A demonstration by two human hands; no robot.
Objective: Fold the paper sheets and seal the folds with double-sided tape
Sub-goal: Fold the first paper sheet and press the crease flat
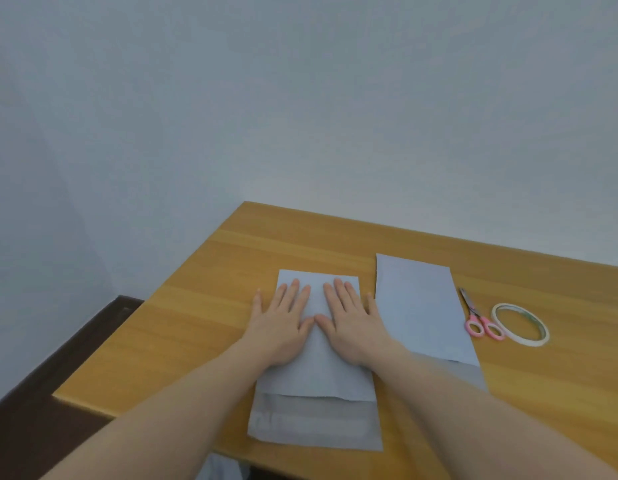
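both palms flatten the fold

the folded paper sheet lies at the table's near edge. on it, left hand and right hand press with straight fingers, gripping nothing, likely creasing. right of it: second sheet, scissors, tape roll.

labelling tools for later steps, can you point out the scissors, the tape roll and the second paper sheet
scissors (pixel 480 319): head view, on the pivot just above the pink handles
tape roll (pixel 542 328): head view, on its right rim
second paper sheet (pixel 421 306): head view, middle of its folded top layer
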